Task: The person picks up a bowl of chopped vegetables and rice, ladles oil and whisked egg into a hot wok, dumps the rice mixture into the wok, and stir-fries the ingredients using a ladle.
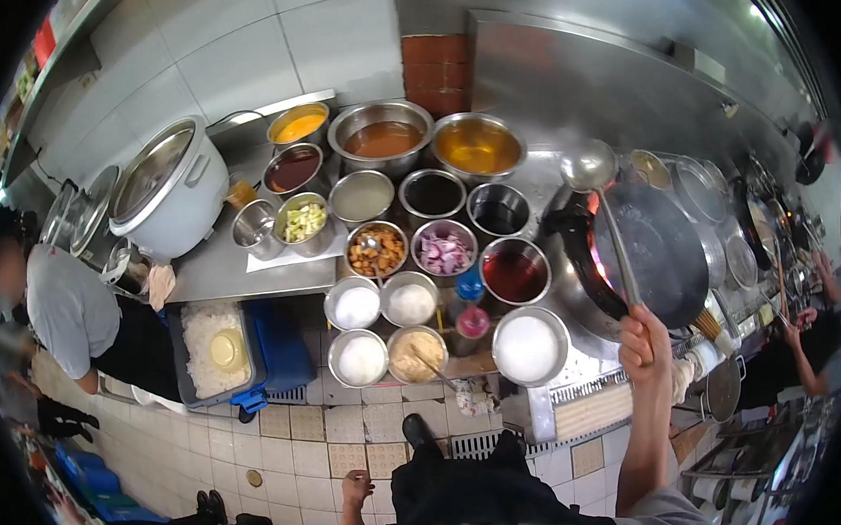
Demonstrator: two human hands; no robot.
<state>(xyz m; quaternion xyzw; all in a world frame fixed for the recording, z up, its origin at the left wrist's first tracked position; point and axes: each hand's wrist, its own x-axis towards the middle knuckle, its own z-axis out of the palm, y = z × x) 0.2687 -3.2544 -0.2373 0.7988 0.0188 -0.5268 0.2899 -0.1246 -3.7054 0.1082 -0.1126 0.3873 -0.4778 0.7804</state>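
My right hand [645,344] is closed round the long handle of a metal ladle [588,165]. The ladle's bowl is raised near the back left of a large dark wok [663,255], its handle crossing in front of the wok's left side. Orange flame glows along the wok's left rim. A little steam or haze lies over the wok. Low by my body, over the floor, my left hand [357,490] has its fingers curled in, with nothing visible in it. A bamboo brush [714,328] lies right of my right hand.
Several metal bowls stand left of the wok, including chopped red onion [444,251], dark red liquid [516,270] and white powder [530,347]. A white rice cooker [172,195] and a bin of rice [216,321] are further left. Other people work at both sides.
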